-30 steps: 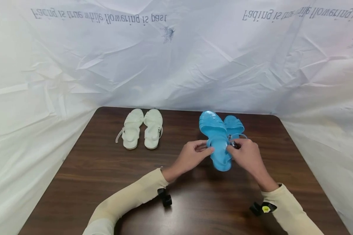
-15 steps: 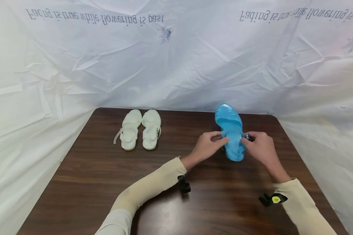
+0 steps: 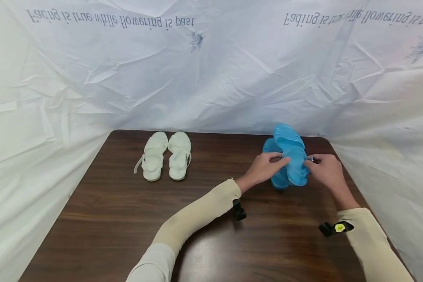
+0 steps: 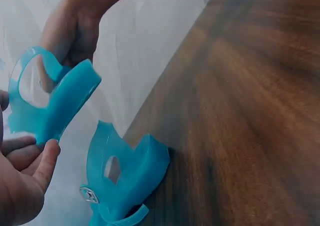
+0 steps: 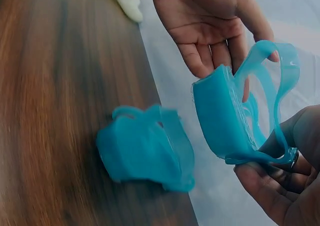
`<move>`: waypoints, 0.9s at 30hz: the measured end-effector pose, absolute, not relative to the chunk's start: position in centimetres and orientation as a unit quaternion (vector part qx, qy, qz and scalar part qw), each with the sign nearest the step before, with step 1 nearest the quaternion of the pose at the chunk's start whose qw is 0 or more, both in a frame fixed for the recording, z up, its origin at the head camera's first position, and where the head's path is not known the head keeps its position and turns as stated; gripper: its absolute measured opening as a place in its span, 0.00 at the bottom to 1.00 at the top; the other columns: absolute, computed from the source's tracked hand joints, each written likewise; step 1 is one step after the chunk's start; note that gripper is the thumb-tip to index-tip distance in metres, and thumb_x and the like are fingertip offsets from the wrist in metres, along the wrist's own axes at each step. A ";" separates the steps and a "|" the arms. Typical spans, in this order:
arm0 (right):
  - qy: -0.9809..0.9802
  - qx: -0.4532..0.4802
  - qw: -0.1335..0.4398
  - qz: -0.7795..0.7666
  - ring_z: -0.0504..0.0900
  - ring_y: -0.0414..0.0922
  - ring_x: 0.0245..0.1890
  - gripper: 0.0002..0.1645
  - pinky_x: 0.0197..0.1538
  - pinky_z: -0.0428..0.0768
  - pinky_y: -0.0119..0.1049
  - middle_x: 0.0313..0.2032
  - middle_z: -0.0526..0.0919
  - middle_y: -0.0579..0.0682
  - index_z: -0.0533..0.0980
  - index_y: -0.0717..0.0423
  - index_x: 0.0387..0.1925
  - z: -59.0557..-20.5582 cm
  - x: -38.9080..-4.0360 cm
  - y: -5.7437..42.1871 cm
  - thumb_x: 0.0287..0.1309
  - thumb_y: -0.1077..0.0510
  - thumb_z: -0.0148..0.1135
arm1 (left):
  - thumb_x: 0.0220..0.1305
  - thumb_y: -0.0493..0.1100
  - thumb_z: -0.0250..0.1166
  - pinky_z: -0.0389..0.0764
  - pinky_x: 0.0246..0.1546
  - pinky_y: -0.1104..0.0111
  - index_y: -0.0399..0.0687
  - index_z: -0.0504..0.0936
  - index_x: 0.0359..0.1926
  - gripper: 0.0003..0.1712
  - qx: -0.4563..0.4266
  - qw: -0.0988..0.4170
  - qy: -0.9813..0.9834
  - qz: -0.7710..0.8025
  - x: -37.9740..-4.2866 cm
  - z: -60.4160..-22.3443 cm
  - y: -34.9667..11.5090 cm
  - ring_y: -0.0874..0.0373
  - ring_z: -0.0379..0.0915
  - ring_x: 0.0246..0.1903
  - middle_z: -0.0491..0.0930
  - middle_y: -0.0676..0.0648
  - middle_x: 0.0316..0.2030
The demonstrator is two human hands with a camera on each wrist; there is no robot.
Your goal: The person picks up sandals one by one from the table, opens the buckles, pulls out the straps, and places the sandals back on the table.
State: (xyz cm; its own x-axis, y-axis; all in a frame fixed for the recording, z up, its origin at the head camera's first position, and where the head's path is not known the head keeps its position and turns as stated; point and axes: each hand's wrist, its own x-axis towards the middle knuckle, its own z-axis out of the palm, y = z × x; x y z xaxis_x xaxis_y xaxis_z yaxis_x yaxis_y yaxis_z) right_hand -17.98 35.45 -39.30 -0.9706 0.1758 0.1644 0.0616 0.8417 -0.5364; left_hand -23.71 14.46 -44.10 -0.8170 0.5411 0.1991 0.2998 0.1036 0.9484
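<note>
A blue jelly sandal (image 3: 295, 156) is held up off the table between both hands, its toe toward the back. My left hand (image 3: 265, 168) pinches its left side, thumb on top. On the buckle side, my right hand (image 3: 326, 170) grips the strap with thumb and fingers. The matching blue sandal (image 3: 279, 181) rests on the table, partly hidden under the held one and lying to its left. In the left wrist view that lower sandal (image 4: 132, 171) shows its metal buckle. From the right wrist, the held sandal's heel (image 5: 220, 117) faces the camera.
Two white sandals (image 3: 179, 156) stand side by side at the back left of the dark wooden table (image 3: 127, 219), one with a strap sticking out. A white printed sheet (image 3: 232, 78) hangs behind the table's back edge.
Both hands have carried the held sandal to the right and slightly toward the back. The other blue sandal, first seen to its right, now shows on its left.
</note>
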 end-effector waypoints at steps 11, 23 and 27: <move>-0.956 -0.096 0.112 0.254 0.67 0.49 0.19 0.24 0.24 0.63 0.41 0.15 0.67 0.49 0.72 0.63 0.22 -40.7 -18.7 39.4 0.72 0.52 0.52 | 0.74 0.58 0.62 0.80 0.40 0.75 0.50 0.79 0.66 0.27 0.304 0.068 0.732 0.606 -24.9 -44.9 14.4 0.59 0.85 0.45 0.87 0.47 0.49; -0.961 -0.103 0.111 0.230 0.65 0.47 0.17 0.25 0.24 0.61 0.39 0.12 0.63 0.46 0.68 0.58 0.15 -43.8 -20.1 42.8 0.70 0.55 0.54 | 0.69 0.61 0.65 0.81 0.39 0.70 0.51 0.73 0.71 0.36 0.242 0.051 0.780 0.574 -25.7 -47.5 14.0 0.52 0.85 0.34 0.85 0.38 0.51; -0.963 -0.101 0.105 0.228 0.64 0.47 0.17 0.25 0.24 0.61 0.39 0.13 0.63 0.46 0.66 0.56 0.15 -44.9 -20.6 43.2 0.69 0.56 0.54 | 0.69 0.63 0.65 0.82 0.45 0.66 0.46 0.70 0.73 0.40 0.223 0.065 0.793 0.563 -25.7 -48.5 14.1 0.53 0.85 0.40 0.80 0.41 0.61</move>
State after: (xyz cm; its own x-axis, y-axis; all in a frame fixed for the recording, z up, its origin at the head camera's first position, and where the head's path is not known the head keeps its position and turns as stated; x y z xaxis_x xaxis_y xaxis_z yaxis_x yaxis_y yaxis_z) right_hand -20.63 43.24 -44.90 -0.9576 0.2424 0.1558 0.1468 0.8757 -0.4600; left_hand -25.73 14.09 -48.49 -0.8923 0.4266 0.1473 0.2798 0.2666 0.9223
